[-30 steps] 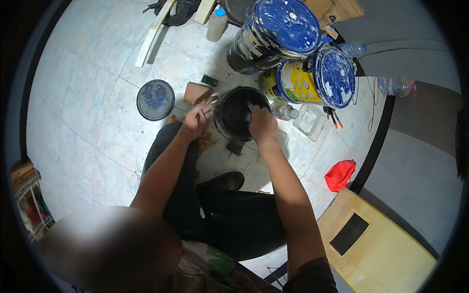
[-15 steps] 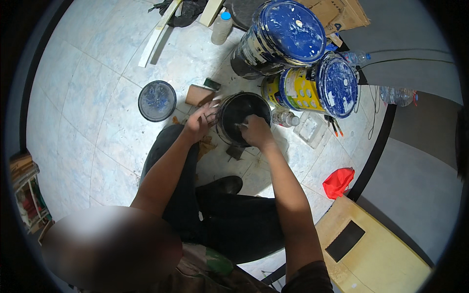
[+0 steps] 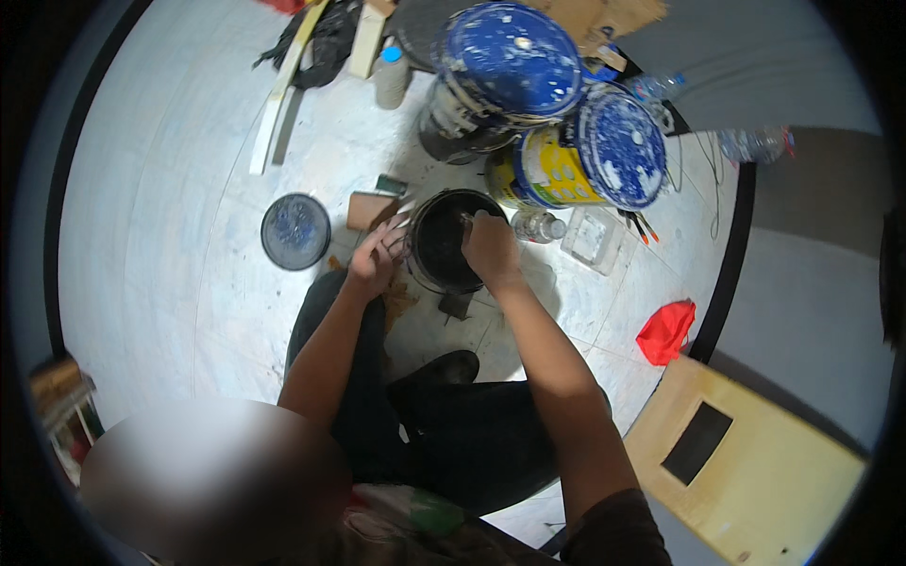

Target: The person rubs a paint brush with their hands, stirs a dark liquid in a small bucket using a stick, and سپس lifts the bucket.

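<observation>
A black open bucket (image 3: 444, 250) stands on the floor between my crossed legs. My left hand (image 3: 376, 255) grips its left side, fingers curved against the outer rim. My right hand (image 3: 489, 247) is closed on a small tool inside it, too unclear to name. Left of the bucket lie a dark round lid (image 3: 294, 231) with blue smears, a brown block (image 3: 371, 212) and a small green piece (image 3: 391, 184). Right of it are a clear bottle (image 3: 536, 226) and a plastic tray (image 3: 590, 238).
Large paint buckets (image 3: 590, 141) with blue lids stand behind. A pale strip (image 3: 274, 118), black bag (image 3: 330, 47) and blue-capped bottle (image 3: 391, 80) are at back left. Brushes (image 3: 640, 226) and a red bag (image 3: 665, 330) lie right. A yellowish panel (image 3: 755, 472) is lower right.
My right hand moves around inside the bucket while my left stays at its side. The whole view has shifted with my head, most objects appearing lower and further left than half a second ago.
</observation>
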A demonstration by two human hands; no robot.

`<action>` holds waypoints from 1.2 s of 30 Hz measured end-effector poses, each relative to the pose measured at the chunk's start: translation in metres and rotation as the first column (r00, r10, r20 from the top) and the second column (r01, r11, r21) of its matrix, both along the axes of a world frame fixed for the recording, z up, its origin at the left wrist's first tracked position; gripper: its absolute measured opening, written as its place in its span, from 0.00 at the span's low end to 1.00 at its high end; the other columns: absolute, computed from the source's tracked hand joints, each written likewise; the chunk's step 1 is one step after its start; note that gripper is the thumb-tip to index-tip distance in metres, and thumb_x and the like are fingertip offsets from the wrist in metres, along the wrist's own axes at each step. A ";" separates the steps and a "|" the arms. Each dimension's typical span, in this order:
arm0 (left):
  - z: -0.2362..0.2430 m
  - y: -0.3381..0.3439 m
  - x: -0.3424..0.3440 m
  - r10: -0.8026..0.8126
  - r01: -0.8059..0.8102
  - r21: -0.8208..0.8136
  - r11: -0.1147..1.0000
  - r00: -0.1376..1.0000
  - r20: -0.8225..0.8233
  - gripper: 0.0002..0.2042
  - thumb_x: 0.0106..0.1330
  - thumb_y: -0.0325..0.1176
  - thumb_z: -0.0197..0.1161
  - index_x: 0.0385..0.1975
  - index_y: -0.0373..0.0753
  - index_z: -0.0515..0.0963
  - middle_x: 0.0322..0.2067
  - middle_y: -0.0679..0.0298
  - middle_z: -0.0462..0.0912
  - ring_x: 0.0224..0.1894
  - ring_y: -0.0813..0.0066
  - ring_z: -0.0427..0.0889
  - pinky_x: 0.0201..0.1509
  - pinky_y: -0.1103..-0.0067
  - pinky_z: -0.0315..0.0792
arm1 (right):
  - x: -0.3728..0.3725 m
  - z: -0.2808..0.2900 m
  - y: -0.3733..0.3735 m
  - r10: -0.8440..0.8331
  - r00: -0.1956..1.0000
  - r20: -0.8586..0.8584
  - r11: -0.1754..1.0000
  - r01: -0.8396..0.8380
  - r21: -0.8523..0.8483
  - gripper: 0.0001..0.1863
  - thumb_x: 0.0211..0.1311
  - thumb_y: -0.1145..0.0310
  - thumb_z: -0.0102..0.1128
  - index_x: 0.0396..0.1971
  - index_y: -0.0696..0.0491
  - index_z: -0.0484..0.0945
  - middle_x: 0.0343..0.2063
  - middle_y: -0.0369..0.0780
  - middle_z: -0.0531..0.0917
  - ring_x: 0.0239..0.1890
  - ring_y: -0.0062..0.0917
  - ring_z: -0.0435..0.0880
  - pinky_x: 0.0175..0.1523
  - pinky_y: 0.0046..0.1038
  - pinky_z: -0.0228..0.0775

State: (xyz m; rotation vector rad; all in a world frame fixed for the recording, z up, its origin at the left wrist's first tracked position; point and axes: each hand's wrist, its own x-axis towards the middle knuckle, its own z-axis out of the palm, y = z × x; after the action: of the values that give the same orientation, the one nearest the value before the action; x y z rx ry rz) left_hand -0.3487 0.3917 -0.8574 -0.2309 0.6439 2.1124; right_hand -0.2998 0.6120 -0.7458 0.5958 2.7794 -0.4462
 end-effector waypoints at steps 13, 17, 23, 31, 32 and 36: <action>0.009 -0.002 0.000 -0.008 0.008 0.015 1.000 0.998 -0.063 0.34 0.83 0.53 0.45 0.78 0.35 0.58 0.70 0.54 0.74 0.70 0.59 0.74 0.75 0.64 0.63 | 0.004 0.002 0.003 -0.101 0.994 0.038 0.994 0.100 0.037 0.11 0.67 0.68 0.57 0.34 0.57 0.87 0.35 0.52 0.91 0.40 0.45 0.93 0.45 0.45 0.86; -0.001 -0.017 -0.005 -0.035 0.035 0.005 0.999 0.998 -0.053 0.35 0.83 0.54 0.45 0.79 0.36 0.56 0.72 0.56 0.72 0.72 0.59 0.72 0.76 0.64 0.62 | 0.006 0.019 -0.030 0.041 0.985 0.167 0.998 -0.034 -0.044 0.11 0.66 0.66 0.58 0.32 0.55 0.87 0.31 0.49 0.90 0.37 0.44 0.93 0.42 0.45 0.85; -0.003 -0.006 0.002 -0.085 0.088 0.037 0.995 0.993 -0.077 0.36 0.82 0.55 0.45 0.81 0.38 0.56 0.75 0.54 0.68 0.75 0.57 0.68 0.79 0.62 0.59 | 0.009 -0.011 -0.016 -0.142 0.981 -0.131 0.990 0.138 -0.040 0.11 0.64 0.64 0.62 0.34 0.54 0.90 0.33 0.50 0.91 0.39 0.44 0.93 0.43 0.46 0.86; 0.000 -0.009 0.000 -0.123 0.128 0.064 0.990 0.989 -0.079 0.35 0.82 0.56 0.43 0.81 0.39 0.55 0.77 0.53 0.65 0.77 0.55 0.65 0.81 0.60 0.57 | 0.009 -0.001 -0.034 -0.164 0.986 0.024 0.981 0.165 -0.100 0.11 0.65 0.68 0.60 0.33 0.53 0.90 0.33 0.48 0.91 0.39 0.43 0.93 0.43 0.44 0.86; 0.002 -0.006 0.003 -0.121 0.126 0.076 0.989 0.991 -0.063 0.35 0.82 0.56 0.42 0.81 0.40 0.55 0.77 0.53 0.64 0.77 0.55 0.65 0.81 0.60 0.57 | 0.009 -0.006 -0.032 -0.179 0.983 -0.043 0.980 0.174 -0.096 0.11 0.65 0.67 0.60 0.34 0.53 0.91 0.34 0.48 0.91 0.40 0.42 0.93 0.43 0.44 0.86; 0.005 -0.014 -0.006 -0.113 0.119 0.077 0.990 0.991 -0.074 0.35 0.83 0.57 0.42 0.82 0.41 0.54 0.78 0.54 0.64 0.78 0.56 0.63 0.82 0.61 0.55 | -0.001 0.007 -0.002 -0.298 0.954 -0.027 0.954 0.296 -0.047 0.12 0.66 0.67 0.59 0.38 0.53 0.92 0.39 0.48 0.92 0.46 0.41 0.93 0.50 0.44 0.86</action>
State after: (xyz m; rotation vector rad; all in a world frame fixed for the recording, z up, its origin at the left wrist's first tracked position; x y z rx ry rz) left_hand -0.3552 0.3780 -0.8522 -0.0732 0.5964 2.0367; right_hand -0.3010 0.6096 -0.7387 1.0115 2.7104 -0.5792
